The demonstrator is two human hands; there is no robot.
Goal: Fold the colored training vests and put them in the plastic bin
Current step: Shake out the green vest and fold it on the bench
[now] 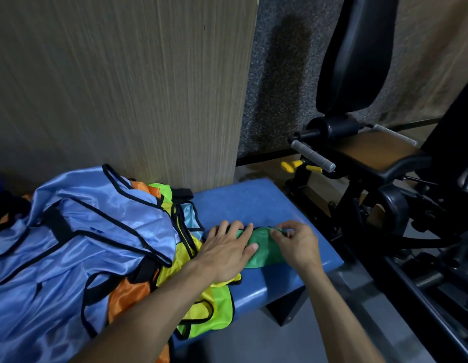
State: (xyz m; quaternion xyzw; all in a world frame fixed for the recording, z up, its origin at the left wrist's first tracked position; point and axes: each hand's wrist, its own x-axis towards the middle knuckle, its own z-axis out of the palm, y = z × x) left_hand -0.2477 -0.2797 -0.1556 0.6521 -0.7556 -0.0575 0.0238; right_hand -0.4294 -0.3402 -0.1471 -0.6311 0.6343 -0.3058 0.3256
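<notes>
green vest (264,250) (shiny, bunched), left hand (225,255) pressing flat, right hand (298,244) pinching its edge, padded blue bench (254,203)

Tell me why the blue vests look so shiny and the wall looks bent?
Head view: room light glints off the satiny light-blue vests, giving pale sheen streaks; the wide-angle lens bows the wood-grain wall panel; the black gym machine sits in dim shadow; the left hand and right hand look fairly sharp.

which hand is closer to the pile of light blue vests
Left. The left hand lies flat on the green vest, right beside the light blue vests. The right hand pinches the green vest's far end, farther from the pile.
</notes>
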